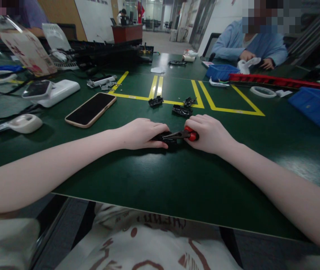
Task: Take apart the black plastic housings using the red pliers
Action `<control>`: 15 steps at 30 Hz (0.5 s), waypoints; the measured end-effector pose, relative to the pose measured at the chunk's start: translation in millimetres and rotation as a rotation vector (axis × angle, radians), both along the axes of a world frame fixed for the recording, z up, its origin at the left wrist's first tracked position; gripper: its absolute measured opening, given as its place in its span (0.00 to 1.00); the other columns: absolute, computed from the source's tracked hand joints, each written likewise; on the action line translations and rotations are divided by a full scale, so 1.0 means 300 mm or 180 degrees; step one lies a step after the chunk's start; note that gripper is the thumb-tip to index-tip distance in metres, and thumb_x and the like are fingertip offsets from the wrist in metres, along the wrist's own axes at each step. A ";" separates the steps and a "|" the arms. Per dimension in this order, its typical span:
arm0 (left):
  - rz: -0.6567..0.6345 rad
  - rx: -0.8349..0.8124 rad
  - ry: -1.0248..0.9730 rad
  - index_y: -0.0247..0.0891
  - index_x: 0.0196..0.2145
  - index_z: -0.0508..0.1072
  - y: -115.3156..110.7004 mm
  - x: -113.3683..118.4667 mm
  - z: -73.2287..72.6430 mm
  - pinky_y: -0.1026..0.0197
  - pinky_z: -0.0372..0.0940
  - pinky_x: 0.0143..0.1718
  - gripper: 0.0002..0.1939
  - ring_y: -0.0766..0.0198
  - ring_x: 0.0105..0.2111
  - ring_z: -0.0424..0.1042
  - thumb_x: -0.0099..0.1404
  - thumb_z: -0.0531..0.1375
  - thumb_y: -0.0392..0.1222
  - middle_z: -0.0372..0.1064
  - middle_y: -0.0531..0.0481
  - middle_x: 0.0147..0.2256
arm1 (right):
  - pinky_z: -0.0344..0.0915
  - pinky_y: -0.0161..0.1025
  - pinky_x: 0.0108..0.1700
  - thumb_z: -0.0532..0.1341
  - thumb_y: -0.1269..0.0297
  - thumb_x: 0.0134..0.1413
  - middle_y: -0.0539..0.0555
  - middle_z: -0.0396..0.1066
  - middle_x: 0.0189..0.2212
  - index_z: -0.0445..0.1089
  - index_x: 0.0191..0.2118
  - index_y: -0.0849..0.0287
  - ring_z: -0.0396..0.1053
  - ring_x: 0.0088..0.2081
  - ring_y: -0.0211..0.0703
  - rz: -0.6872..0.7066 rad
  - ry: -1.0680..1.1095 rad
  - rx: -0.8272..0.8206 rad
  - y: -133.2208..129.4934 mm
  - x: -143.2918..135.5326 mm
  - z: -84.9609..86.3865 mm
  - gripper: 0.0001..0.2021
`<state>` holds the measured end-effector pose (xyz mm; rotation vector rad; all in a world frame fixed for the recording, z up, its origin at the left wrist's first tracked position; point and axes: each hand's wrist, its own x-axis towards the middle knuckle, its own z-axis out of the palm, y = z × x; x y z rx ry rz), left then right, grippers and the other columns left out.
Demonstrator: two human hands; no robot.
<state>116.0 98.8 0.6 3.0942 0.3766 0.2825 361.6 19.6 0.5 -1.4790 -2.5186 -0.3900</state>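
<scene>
Both my hands meet over the near middle of the green table (154, 176). My right hand (209, 134) is closed round the red handles of needle-nose pliers (181, 134), whose dark jaws point left. Pinched between thumb and fingers of my left hand (143, 134) is a small black plastic part (171, 141), partly hidden by the fingers. The pliers' jaws lie over that part; whether they grip it I cannot tell. Just beyond my hands lie more black plastic pieces: one (182, 110) by my right knuckles, one (189, 101) behind it, another (156, 101) further left.
A phone (91, 109) lies left of my hands, with a tape roll (25, 123) and a white box-like device (60, 92) beyond. Yellow tape (234, 111) marks the table. Blue bins (317, 107) and a red strip (283, 81) are at right. A person in blue (224, 43) sits opposite.
</scene>
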 end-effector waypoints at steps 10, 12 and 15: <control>0.0123 -0.0678 -0.0107 0.39 0.53 0.67 -0.001 -0.001 -0.007 0.65 0.60 0.32 0.22 0.59 0.36 0.74 0.69 0.58 0.56 0.75 0.47 0.40 | 0.57 0.40 0.36 0.58 0.65 0.51 0.56 0.68 0.30 0.61 0.30 0.59 0.62 0.32 0.43 0.0012 0.0065 -0.0029 0.001 0.000 0.003 0.05; 0.0148 -0.0646 -0.0086 0.38 0.52 0.68 -0.003 -0.001 -0.006 0.65 0.59 0.31 0.22 0.60 0.35 0.74 0.69 0.57 0.57 0.75 0.47 0.39 | 0.57 0.40 0.35 0.58 0.65 0.52 0.56 0.68 0.30 0.61 0.30 0.59 0.62 0.32 0.43 0.0009 0.0061 -0.0037 0.000 0.000 0.004 0.05; 0.0159 -0.0604 -0.0041 0.38 0.51 0.69 -0.006 0.000 -0.002 0.65 0.58 0.31 0.22 0.60 0.34 0.74 0.70 0.56 0.58 0.75 0.46 0.38 | 0.58 0.40 0.35 0.58 0.65 0.52 0.56 0.68 0.30 0.61 0.30 0.59 0.62 0.32 0.43 0.0011 0.0033 -0.0056 -0.002 -0.001 0.008 0.05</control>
